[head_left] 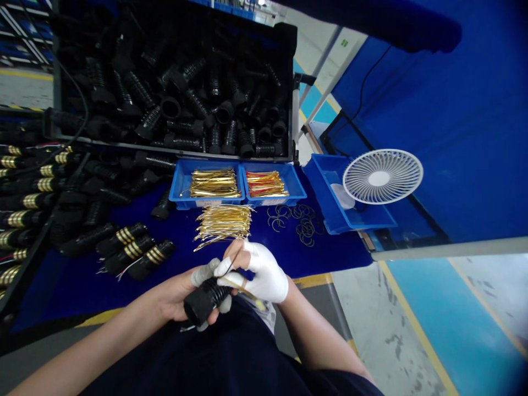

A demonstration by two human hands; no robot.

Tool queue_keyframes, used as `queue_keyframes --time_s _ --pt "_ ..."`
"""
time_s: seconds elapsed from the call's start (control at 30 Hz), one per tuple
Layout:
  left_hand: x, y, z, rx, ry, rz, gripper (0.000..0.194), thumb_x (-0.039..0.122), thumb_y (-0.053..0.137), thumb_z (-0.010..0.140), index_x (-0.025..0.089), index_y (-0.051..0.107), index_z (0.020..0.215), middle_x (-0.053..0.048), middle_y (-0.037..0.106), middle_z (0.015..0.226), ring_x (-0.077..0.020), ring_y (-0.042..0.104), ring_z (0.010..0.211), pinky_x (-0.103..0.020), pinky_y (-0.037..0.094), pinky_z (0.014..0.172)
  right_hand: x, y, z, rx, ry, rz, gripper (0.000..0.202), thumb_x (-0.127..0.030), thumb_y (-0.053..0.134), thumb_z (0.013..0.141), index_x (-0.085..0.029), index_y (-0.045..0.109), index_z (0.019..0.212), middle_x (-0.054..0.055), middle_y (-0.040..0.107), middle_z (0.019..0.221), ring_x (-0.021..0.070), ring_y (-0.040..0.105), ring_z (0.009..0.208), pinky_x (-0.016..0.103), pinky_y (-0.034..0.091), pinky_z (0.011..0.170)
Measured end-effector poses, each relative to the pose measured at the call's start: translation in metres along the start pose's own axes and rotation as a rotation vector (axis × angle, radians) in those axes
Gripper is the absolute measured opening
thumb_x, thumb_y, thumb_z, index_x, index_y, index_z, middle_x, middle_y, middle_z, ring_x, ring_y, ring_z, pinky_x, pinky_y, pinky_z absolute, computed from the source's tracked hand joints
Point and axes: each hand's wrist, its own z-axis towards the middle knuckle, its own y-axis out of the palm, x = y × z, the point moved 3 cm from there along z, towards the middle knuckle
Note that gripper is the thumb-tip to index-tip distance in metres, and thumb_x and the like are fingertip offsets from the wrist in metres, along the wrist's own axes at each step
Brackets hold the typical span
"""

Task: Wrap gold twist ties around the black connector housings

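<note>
Nearest, the black ribbed part (205, 301) sits in front of the torso, left hand (179, 300) fingers curled round it, while the white-gloved right hand (264, 275) pinches a thin dark strand (233, 262) beside its ribs. Estimate: light, flexible along the ribs, steadiest held round the wide end; strand springy, slippery under gloves. Beyond lie gold strips (223, 223), a blue tray (181, 204), then the black crate (287, 34).

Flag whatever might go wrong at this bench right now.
The black ribbed part sits tilted in the left hand and could twist while the right hand works at it. The loose black rings lie near the cloth's edge and might get brushed off.
</note>
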Motion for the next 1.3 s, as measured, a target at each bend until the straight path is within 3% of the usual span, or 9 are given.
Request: queue_keyframes --time_s 0.1,0.27,0.47,0.63,0.83,0.93,1.1,1.2,1.3 --pt "0.002 0.001 0.0 0.019 0.071 -0.001 0.049 0.059 0.073 0.08 0.011 0.075 0.092 -0.012 0.075 0.076 -0.0187 0.07 0.051 -0.022 0.055 0.042 -0.004 -0.003 0.002 -0.022 -0.003 -0.014 0.018 -0.04 0.068 0.092 -0.025 0.074 0.099 0.005 0.068 0.083 0.0179 0.066 0.078 0.03 0.055 0.072" --pt "-0.003 -0.002 0.003 0.014 -0.047 -0.021 0.06 0.064 0.068 0.082 0.006 0.074 0.097 -0.013 0.073 0.074 -0.0176 0.068 0.048 -0.022 0.054 0.039 0.002 -0.001 -0.006 0.021 0.015 0.026 0.019 -0.042 0.069 0.091 -0.024 0.074 0.092 0.005 0.066 0.081 0.0175 0.065 0.075 0.03 0.054 0.069" --pt "0.001 0.001 0.005 0.149 0.35 -0.067 0.045 0.049 0.085 0.072 0.017 0.071 0.1 -0.009 0.076 0.085 -0.0203 0.074 0.069 -0.031 0.062 0.067 0.017 0.013 -0.032 0.4 0.138 0.029 0.02 -0.036 0.073 0.085 -0.022 0.061 0.077 0.0 0.058 0.075 0.0147 0.057 0.066 0.029 0.048 0.062" --pt "0.009 0.018 0.006 0.191 0.454 -0.001 0.041 0.034 0.077 0.085 0.021 0.066 0.122 -0.012 0.074 0.108 -0.024 0.073 0.091 -0.035 0.06 0.079 0.018 0.015 -0.037 0.584 0.317 -0.096 0.015 -0.028 0.062 0.088 -0.023 0.052 0.078 0.0 0.054 0.077 0.0156 0.054 0.068 0.03 0.046 0.066" --pt "0.021 0.023 0.006 0.275 0.506 0.114 0.044 0.039 0.071 0.089 0.023 0.065 0.129 -0.012 0.068 0.12 -0.0264 0.068 0.103 -0.038 0.057 0.085 0.001 0.008 -0.032 0.31 0.203 -0.344 0.009 -0.019 0.062 0.087 -0.023 0.056 0.081 0.002 0.059 0.081 0.0172 0.058 0.073 0.031 0.046 0.07" --pt "0.023 0.025 0.005 0.292 0.6 0.133 0.045 0.034 0.081 0.08 0.029 0.066 0.122 -0.005 0.07 0.106 -0.0225 0.068 0.095 -0.035 0.057 0.082 0.006 -0.001 -0.034 0.396 0.354 -0.243 0.014 -0.02 0.061 0.089 -0.022 0.053 0.077 0.001 0.059 0.078 0.0165 0.059 0.073 0.03 0.047 0.072" --pt "0.016 0.022 0.011 0.303 0.586 0.261 0.025 0.034 0.081 0.081 0.016 0.072 0.096 -0.005 0.07 0.088 -0.0175 0.064 0.08 -0.03 0.052 0.078 0.019 0.001 -0.038 0.428 0.495 -0.223 0.013 -0.022 0.06 0.09 -0.022 0.054 0.078 0.001 0.062 0.079 0.0176 0.061 0.076 0.031 0.048 0.076" --pt "0.016 0.021 0.016 0.3 0.564 0.336 0.025 0.031 0.081 0.08 0.014 0.074 0.096 -0.005 0.07 0.084 -0.0181 0.064 0.076 -0.029 0.052 0.074 0.02 0.002 -0.041 0.413 0.482 -0.17 0.014 -0.025 0.058 0.093 -0.021 0.058 0.08 0.001 0.065 0.08 0.0174 0.063 0.077 0.031 0.049 0.076" --pt "0.019 0.021 0.018 0.282 0.524 0.236 0.024 0.033 0.082 0.078 0.012 0.074 0.088 -0.006 0.07 0.076 -0.0189 0.065 0.07 -0.03 0.053 0.069 0.018 0.001 -0.043 0.246 0.297 -0.225 0.016 -0.03 0.062 0.093 -0.022 0.063 0.079 0.002 0.065 0.077 0.0174 0.061 0.073 0.031 0.047 0.071"
